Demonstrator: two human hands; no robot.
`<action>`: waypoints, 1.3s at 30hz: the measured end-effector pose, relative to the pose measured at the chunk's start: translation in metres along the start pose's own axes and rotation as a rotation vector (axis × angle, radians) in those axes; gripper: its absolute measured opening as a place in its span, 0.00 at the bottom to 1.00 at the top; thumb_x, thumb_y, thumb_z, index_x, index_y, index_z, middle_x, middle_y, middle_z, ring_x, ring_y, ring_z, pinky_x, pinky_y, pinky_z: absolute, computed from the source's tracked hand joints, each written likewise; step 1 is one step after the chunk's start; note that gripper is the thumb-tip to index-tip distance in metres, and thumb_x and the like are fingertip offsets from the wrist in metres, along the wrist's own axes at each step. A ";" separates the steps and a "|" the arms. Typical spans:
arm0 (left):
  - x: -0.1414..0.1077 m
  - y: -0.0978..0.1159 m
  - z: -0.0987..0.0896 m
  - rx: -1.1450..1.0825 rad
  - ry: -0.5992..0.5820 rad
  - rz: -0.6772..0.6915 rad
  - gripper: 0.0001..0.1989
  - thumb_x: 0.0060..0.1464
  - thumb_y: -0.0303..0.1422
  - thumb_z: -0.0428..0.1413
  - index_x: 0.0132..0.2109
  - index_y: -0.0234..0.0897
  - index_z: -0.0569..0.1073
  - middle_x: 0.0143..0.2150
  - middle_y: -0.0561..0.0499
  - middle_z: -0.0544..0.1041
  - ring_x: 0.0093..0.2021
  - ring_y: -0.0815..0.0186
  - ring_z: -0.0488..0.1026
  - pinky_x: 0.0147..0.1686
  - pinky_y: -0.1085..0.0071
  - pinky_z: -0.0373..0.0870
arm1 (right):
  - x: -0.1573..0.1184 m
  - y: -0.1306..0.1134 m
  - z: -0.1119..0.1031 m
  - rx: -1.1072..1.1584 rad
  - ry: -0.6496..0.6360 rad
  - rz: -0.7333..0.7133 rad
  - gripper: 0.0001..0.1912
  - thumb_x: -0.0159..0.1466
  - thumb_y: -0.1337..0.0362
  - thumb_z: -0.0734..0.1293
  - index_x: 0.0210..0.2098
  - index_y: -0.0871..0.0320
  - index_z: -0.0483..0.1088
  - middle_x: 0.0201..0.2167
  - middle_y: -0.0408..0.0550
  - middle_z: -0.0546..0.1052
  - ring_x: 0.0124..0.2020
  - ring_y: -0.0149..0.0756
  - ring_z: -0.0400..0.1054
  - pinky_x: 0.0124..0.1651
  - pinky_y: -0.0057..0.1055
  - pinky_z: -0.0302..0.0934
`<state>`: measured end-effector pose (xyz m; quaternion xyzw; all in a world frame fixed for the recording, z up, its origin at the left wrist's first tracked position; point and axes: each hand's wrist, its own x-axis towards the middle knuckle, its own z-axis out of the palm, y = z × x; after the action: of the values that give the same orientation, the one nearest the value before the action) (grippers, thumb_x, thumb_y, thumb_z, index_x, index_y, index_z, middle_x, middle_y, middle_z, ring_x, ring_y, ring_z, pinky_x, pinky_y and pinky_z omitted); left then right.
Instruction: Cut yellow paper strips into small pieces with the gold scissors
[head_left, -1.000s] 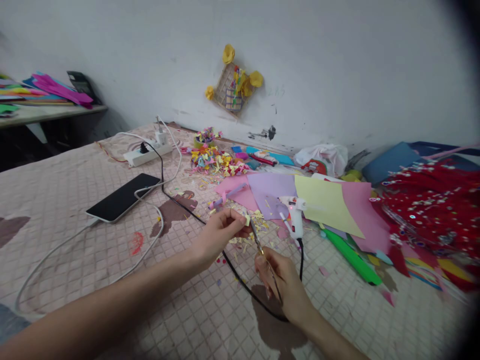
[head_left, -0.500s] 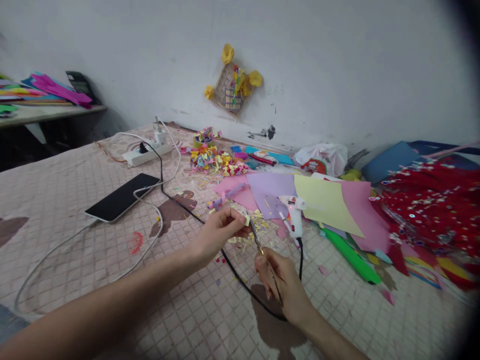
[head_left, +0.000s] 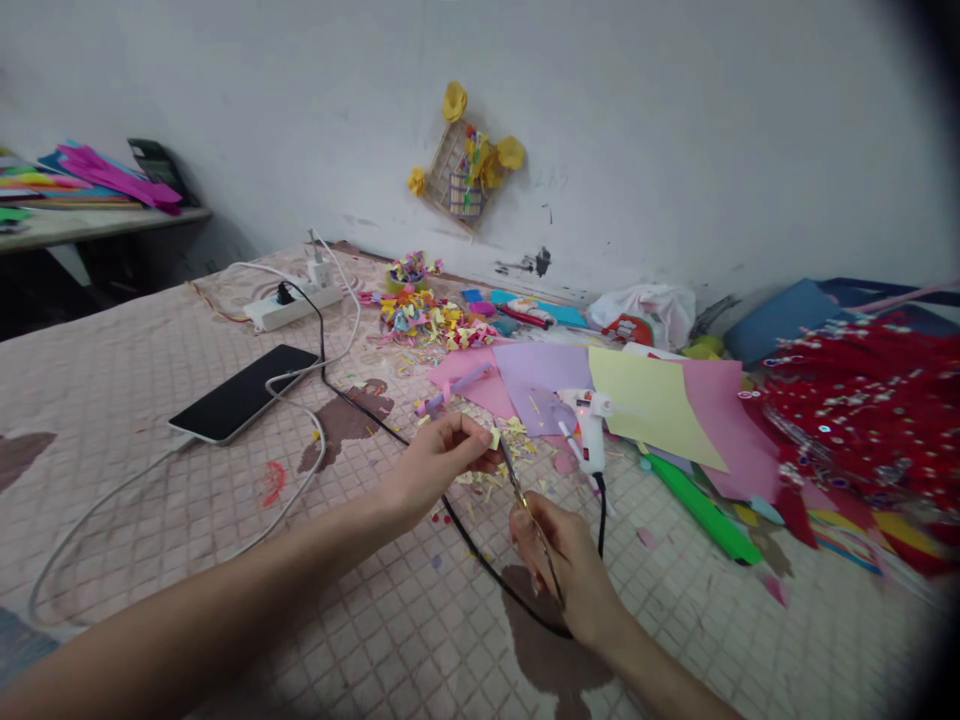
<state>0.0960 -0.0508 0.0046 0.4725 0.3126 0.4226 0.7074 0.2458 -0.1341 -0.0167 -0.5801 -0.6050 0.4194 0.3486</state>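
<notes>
Between the thumb and fingers of my left hand (head_left: 442, 460) is a small piece of pale yellow paper (head_left: 494, 438). My right hand (head_left: 562, 560) is closed round a pair of scissors (head_left: 516, 484), whose blades point up and away, their tips beside the paper. Whether the blades touch the paper I cannot tell. Under and beyond both hands lie pale yellow paper snippets (head_left: 517, 440). A white hot glue gun (head_left: 592, 435) with a small red light stands just right of the scissors.
A black cord (head_left: 480, 560) loops under my hands. At left lie a tablet-like device (head_left: 244, 393) and a white power strip (head_left: 292, 308). Coloured sheets (head_left: 645, 395), a pile of paper bits (head_left: 435, 320), a green roll (head_left: 701, 510) and red beaded material (head_left: 862, 410) lie beyond and right.
The hands, the paper piece and the scissors hold almost the same place. Only a very slight shift of the whole view shows.
</notes>
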 end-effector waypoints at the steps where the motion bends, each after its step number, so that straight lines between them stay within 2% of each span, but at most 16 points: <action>1: 0.000 0.000 0.000 -0.002 0.001 0.000 0.08 0.50 0.32 0.56 0.29 0.32 0.66 0.27 0.52 0.73 0.28 0.72 0.70 0.34 0.73 0.67 | 0.000 0.000 0.000 0.001 0.000 0.003 0.20 0.62 0.49 0.55 0.23 0.57 0.56 0.14 0.35 0.55 0.14 0.25 0.51 0.17 0.23 0.46; 6: 0.002 0.001 -0.003 -0.010 -0.017 0.001 0.09 0.49 0.33 0.57 0.29 0.32 0.66 0.26 0.53 0.72 0.28 0.72 0.71 0.34 0.73 0.67 | -0.001 -0.002 0.000 -0.025 0.004 0.016 0.20 0.62 0.49 0.55 0.22 0.56 0.55 0.14 0.35 0.56 0.13 0.25 0.52 0.17 0.23 0.46; 12: 0.006 0.005 -0.008 0.017 -0.107 -0.024 0.10 0.47 0.34 0.58 0.29 0.32 0.67 0.27 0.52 0.73 0.28 0.71 0.71 0.35 0.71 0.67 | -0.002 0.000 -0.002 -0.040 0.003 0.012 0.20 0.62 0.50 0.55 0.22 0.56 0.55 0.13 0.35 0.56 0.13 0.24 0.52 0.16 0.22 0.46; 20: 0.008 0.012 -0.014 0.053 -0.195 -0.045 0.11 0.47 0.34 0.59 0.29 0.31 0.66 0.30 0.49 0.74 0.31 0.70 0.72 0.35 0.72 0.67 | -0.003 -0.003 -0.002 0.094 -0.025 0.062 0.22 0.60 0.45 0.55 0.22 0.57 0.55 0.11 0.33 0.55 0.11 0.23 0.49 0.15 0.21 0.45; 25: 0.004 0.008 -0.007 -0.025 -0.137 -0.034 0.10 0.48 0.33 0.58 0.29 0.32 0.66 0.28 0.51 0.73 0.29 0.71 0.71 0.35 0.71 0.67 | -0.003 -0.011 -0.001 0.225 -0.067 0.059 0.24 0.58 0.41 0.55 0.25 0.57 0.57 0.13 0.33 0.53 0.13 0.23 0.47 0.16 0.22 0.45; 30: 0.000 0.002 -0.001 -0.058 -0.047 -0.012 0.09 0.49 0.34 0.57 0.29 0.32 0.66 0.28 0.52 0.72 0.28 0.72 0.70 0.34 0.73 0.66 | -0.002 -0.008 0.002 0.163 -0.008 0.034 0.24 0.58 0.42 0.55 0.22 0.57 0.56 0.12 0.33 0.52 0.13 0.24 0.47 0.16 0.23 0.45; 39: -0.001 -0.004 0.002 -0.063 0.008 0.010 0.09 0.50 0.34 0.56 0.30 0.33 0.66 0.29 0.51 0.73 0.29 0.71 0.70 0.35 0.71 0.66 | -0.004 -0.008 0.005 0.133 0.011 0.048 0.22 0.60 0.46 0.56 0.21 0.56 0.55 0.12 0.33 0.54 0.12 0.24 0.48 0.16 0.23 0.44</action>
<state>0.0981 -0.0535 0.0020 0.4499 0.2996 0.4377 0.7185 0.2380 -0.1380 -0.0116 -0.5725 -0.5596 0.4637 0.3796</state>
